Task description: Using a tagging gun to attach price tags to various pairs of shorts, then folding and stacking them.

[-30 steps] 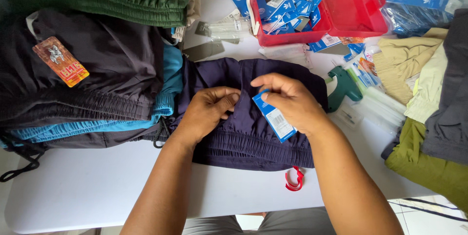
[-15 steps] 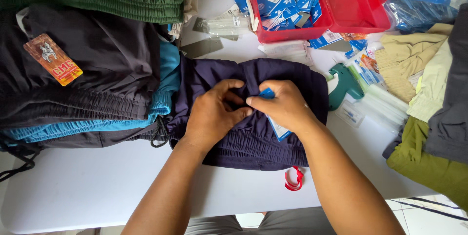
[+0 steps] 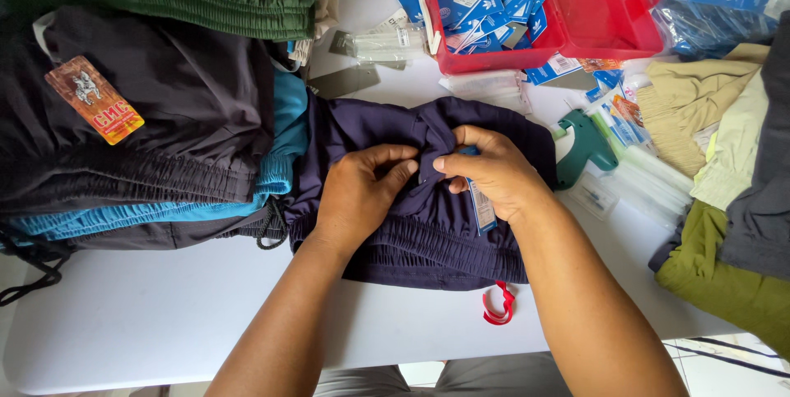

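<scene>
A stack of folded dark, teal and green garments [image 3: 148, 109] lies at the left of the white surface [image 3: 164, 315]. At centre, the left hand [image 3: 358, 199] pinches a fold of navy shorts [image 3: 428, 224]. The right hand [image 3: 494, 171], fingers closed, holds that fold and a blue hang tag [image 3: 483, 209] against it. The tagging step seems under way; next calls for the green tagging gun [image 3: 586, 148], lying just right.

Soft, matt cloth on the navy shorts [image 3: 428, 224], ribbed at the waistband. Shiny, smooth plastic on the red tray [image 3: 609, 14] at 1 o'clock. Glossy paper on the blue tags [image 3: 485, 2]. Smooth, matt white table [image 3: 164, 306]. Hard green plastic on the tagging gun [image 3: 586, 146].
</scene>
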